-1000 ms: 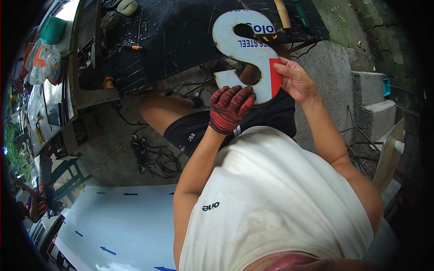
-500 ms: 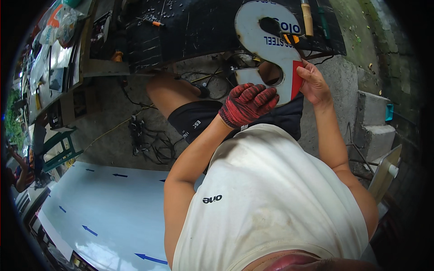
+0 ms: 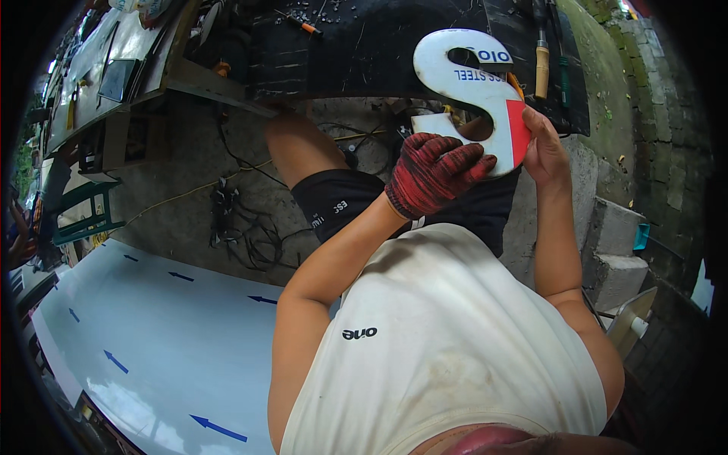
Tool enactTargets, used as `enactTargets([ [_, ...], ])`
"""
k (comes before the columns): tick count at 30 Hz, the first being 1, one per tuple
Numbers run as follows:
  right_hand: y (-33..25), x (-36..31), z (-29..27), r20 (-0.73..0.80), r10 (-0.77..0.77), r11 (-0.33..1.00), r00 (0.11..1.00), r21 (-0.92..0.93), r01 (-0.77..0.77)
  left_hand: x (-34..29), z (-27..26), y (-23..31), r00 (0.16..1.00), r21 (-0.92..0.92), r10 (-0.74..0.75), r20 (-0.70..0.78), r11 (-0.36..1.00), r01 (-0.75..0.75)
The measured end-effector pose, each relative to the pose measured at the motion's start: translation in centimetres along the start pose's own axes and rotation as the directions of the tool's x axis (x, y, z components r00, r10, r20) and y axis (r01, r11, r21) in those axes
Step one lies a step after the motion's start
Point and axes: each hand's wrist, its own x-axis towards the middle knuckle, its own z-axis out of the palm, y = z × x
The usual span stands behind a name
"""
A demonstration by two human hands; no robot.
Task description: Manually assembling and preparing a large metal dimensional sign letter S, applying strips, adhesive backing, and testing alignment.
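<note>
I hold up a flat S-shaped sign letter (image 3: 481, 95), whitish with blue print and a red patch (image 3: 518, 129) along its lower right side. My left hand (image 3: 440, 174) wears a red and black knitted glove. Its fingers lie bent over the lower curve of the letter, and its thumb is hidden. At the right edge, next to the red patch, my bare right hand (image 3: 546, 148) grips the letter with the thumb in front. The other right fingers are mostly out of sight behind it.
Beyond the letter stands a black worktop (image 3: 341, 64) with an orange-handled tool (image 3: 309, 28), small loose pieces and a wooden-handled tool (image 3: 541, 72). Tangled black straps (image 3: 243, 227) lie on the floor. A white sheet with blue arrows (image 3: 167, 326) spreads at left. Concrete blocks (image 3: 618, 231) stand at right.
The letter and both hands sit slightly further right and lower in the picture, while the surroundings shift too. The letter's face looks brighter. Both hands keep their places on it.
</note>
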Motion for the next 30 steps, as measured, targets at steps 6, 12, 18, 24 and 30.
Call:
enactTargets([
  [6,-1.8,3.7,5.6,0.001,0.035,0.989,0.999,0.145,-0.035,2.8,-1.9,-3.1,0.955,-0.143,-0.252,-0.156,0.962,0.231],
  [12,-2.4,3.3,9.7,0.208,-0.134,0.953,0.969,-0.242,0.184,5.1,-2.1,-5.6,0.338,-0.842,-0.929,-0.154,0.302,0.447],
  [18,0.4,2.0,9.4,0.031,-0.197,0.742,0.980,-0.649,0.170,3.7,-3.6,-8.5,-0.124,-0.921,-0.989,0.076,-0.117,0.371],
  [24,2.7,2.7,9.0,0.433,-0.392,-0.042,0.812,-0.890,0.454,-2.7,0.8,-9.3,-0.134,-0.816,-0.979,0.154,-0.203,0.541],
  [30,5.3,6.1,9.0,0.559,-0.352,-0.103,0.751,-0.821,0.562,-7.4,3.8,-10.4,0.041,-0.659,-0.989,0.145,-0.065,0.750],
])
